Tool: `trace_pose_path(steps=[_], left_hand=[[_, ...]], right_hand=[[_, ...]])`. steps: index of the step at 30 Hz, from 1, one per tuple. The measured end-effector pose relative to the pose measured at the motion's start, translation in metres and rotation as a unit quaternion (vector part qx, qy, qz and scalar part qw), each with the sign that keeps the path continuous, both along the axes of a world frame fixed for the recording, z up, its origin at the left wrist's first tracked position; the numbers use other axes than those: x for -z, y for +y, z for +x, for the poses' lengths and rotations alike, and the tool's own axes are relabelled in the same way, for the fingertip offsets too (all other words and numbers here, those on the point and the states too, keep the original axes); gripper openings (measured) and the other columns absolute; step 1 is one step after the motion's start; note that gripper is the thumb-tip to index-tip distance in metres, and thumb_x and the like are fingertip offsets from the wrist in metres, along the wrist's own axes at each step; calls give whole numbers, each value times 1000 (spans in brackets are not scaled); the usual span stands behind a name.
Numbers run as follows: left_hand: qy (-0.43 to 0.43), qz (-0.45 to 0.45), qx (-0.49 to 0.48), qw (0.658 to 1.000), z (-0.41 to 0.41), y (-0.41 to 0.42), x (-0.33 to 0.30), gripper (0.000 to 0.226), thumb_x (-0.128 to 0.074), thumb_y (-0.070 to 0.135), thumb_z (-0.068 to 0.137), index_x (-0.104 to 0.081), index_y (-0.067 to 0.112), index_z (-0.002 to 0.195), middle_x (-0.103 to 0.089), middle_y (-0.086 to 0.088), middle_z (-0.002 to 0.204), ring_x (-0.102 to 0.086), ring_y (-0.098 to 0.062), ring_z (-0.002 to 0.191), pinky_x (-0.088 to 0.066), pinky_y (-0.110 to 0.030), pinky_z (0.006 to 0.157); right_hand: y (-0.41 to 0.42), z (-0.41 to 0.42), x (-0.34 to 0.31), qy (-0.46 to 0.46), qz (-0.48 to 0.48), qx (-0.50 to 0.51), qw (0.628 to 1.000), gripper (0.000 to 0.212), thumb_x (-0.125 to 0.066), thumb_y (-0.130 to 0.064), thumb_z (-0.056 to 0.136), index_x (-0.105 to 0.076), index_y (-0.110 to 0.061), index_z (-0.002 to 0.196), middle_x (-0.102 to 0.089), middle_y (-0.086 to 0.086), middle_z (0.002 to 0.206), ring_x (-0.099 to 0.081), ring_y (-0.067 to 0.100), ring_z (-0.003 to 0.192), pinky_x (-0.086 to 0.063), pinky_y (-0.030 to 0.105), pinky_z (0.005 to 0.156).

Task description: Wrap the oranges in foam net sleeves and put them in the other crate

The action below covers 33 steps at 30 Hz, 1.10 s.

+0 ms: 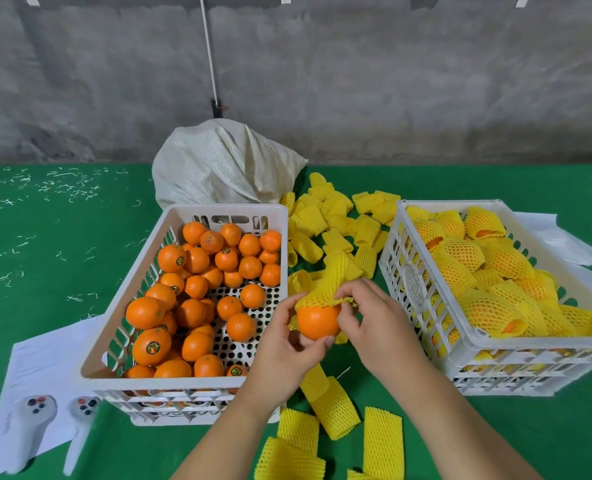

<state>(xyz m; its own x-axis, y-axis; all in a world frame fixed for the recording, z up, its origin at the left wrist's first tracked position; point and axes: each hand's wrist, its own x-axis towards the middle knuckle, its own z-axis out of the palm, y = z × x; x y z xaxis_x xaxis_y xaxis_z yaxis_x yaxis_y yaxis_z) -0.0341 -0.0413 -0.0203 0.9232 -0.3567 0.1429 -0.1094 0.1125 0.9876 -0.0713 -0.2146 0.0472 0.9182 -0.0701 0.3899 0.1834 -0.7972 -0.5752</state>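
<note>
Between the two crates, my left hand grips a bare orange from below and from the left. A yellow foam net sleeve sits over the top of that orange, its rim stretched across the upper third. My right hand pinches the sleeve's rim on the right side of the fruit. The white crate on the left holds several unwrapped oranges. The white crate on the right holds several oranges wrapped in yellow sleeves.
Loose yellow sleeves lie heaped on the green table between and behind the crates, and more lie near the front edge. A white woven sack stands behind the left crate. Two white controllers lie on paper at the front left.
</note>
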Motion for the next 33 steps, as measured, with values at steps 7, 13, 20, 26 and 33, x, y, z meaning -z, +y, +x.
trace_pose_path(steps=[7, 13, 20, 26, 33], left_hand=[[40, -39, -91, 994, 8, 4, 1, 63, -92, 41, 79, -52, 41, 128, -73, -1, 108, -74, -18, 87, -60, -30, 73], [13, 12, 15, 1000, 10, 10, 3, 77, -80, 18, 94, -41, 49, 151, -69, -2, 113, -69, -16, 90, -60, -33, 78], [22, -39, -75, 996, 6, 0, 3, 55, -83, 23, 85, -56, 36, 131, -73, 1, 96, -63, -14, 73, -54, -34, 65], [74, -50, -95, 991, 11, 3, 4, 45, -70, 30, 86, -59, 37, 129, -75, -3, 106, -71, -23, 91, -60, -33, 72], [46, -23, -33, 998, 10, 7, 0, 67, -81, 45, 91, -46, 47, 148, -68, -2, 126, -67, -21, 110, -57, -31, 85]], right_hand=[[26, -7, 9, 39, 33, -35, 998, 28, -61, -15, 98, -53, -25, 123, -49, -12, 119, -54, 12, 102, -54, 36, 79], [29, -7, 19, -28, 51, -30, 998, 41, -62, 4, 92, -63, -21, 125, -50, -11, 132, -54, 11, 117, -57, 34, 86], [37, -9, 21, -145, -53, -70, 986, 22, -64, -7, 91, -74, -13, 109, -65, -2, 110, -58, 21, 103, -53, 31, 85], [43, 1, 29, -94, 29, -37, 994, 52, -60, 1, 94, -56, -18, 142, -47, -5, 137, -53, 19, 123, -54, 31, 93], [32, 12, 28, -137, 58, -18, 989, 39, -57, -3, 98, -66, -12, 135, -58, -1, 115, -61, 12, 102, -56, 28, 78]])
